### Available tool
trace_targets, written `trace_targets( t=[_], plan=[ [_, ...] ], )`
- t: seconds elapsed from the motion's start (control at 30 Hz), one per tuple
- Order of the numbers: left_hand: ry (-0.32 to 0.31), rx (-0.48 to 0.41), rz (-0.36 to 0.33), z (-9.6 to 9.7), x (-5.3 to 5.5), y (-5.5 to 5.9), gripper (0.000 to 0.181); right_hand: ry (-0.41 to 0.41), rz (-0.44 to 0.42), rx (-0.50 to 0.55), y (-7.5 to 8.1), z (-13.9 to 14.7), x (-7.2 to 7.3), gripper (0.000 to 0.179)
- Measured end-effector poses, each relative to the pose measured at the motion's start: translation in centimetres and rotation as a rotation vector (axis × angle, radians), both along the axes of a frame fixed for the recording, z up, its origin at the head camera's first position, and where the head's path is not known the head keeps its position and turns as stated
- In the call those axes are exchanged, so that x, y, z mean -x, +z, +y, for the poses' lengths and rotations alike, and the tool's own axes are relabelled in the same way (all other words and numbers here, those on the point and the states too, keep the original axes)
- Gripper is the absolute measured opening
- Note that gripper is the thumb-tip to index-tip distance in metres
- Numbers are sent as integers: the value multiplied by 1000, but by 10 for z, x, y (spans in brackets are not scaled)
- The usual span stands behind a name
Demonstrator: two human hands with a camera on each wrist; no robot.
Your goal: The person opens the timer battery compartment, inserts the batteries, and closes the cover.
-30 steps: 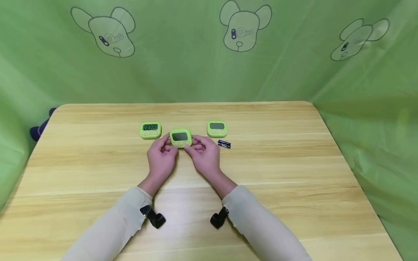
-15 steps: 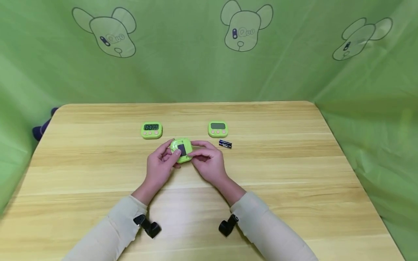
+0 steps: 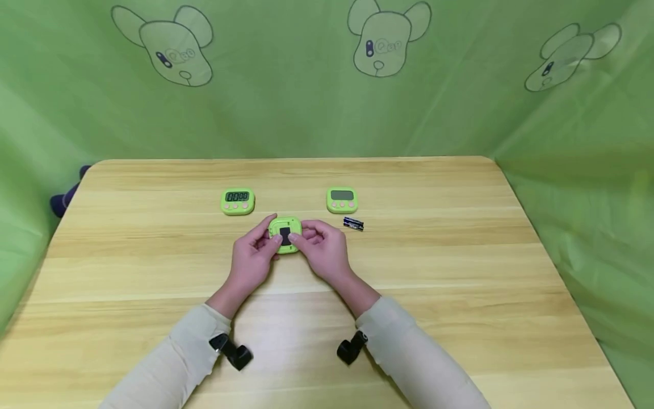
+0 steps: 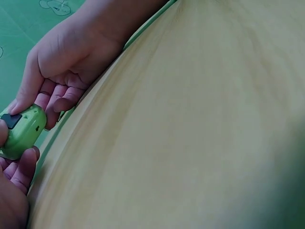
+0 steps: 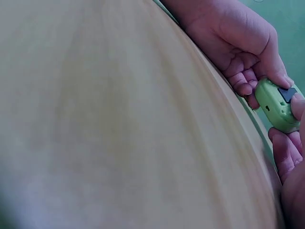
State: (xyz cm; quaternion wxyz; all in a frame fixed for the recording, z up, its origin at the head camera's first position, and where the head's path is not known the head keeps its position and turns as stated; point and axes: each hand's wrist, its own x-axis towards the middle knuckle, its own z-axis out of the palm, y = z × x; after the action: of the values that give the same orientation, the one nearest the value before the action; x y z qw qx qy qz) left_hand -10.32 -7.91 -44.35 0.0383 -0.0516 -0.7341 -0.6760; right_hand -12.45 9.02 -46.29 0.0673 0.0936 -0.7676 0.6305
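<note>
In the head view, both hands hold a green digital timer above the middle of the table, its back turned up. A dark rectangular patch shows on that back. My left hand grips the timer's left side, thumb on the back and fingers behind the edge. From the other side my right hand pinches it, thumb pressing near the patch. Both wrist views show the timer's rounded edge between the fingers; its screen side is hidden. Just beyond my right hand lie small dark batteries, side by side.
Farther back on the wooden table lie two more green timers: the left timer displays zeros, and the right timer has a blank screen. A green curtain with mouse-head drawings hangs behind the far edge.
The timer has been turned over from screen up to back up and drawn slightly nearer. My right thumb has moved from its edge onto the back.
</note>
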Motion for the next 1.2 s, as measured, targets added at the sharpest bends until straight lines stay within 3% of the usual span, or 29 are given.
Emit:
trace_targets(
  t=[0.1, 0.2, 0.27, 0.5, 0.6, 0.93, 1.07, 1.2],
  plan=[
    [3, 21, -4, 1, -4, 12, 44, -3, -11, 8, 0, 0, 1, 22],
    [-3, 22, -7, 2, -5, 14, 44, -10, -29, 6, 4, 1, 1, 19],
    [-5, 20, -8, 2, -4, 12, 44, -17, -39, 1, 5, 0, 1, 18],
    [33, 9, 7, -3, 7, -21, 46, -24, -52, -56, 7, -1, 2, 19],
    [51, -9, 15, -3, 7, -21, 45, -22, -54, -41, 8, 0, 2, 21],
    [94, -32, 27, -2, 7, -21, 45, -132, 44, 1, 4, -2, 0, 13],
    [106, -47, 28, -1, 8, -22, 45, -144, 7, 23, 5, 2, -1, 10],
    [117, -65, 32, -2, 9, -21, 45, -141, -60, -45, 9, 11, -1, 13]
  ],
)
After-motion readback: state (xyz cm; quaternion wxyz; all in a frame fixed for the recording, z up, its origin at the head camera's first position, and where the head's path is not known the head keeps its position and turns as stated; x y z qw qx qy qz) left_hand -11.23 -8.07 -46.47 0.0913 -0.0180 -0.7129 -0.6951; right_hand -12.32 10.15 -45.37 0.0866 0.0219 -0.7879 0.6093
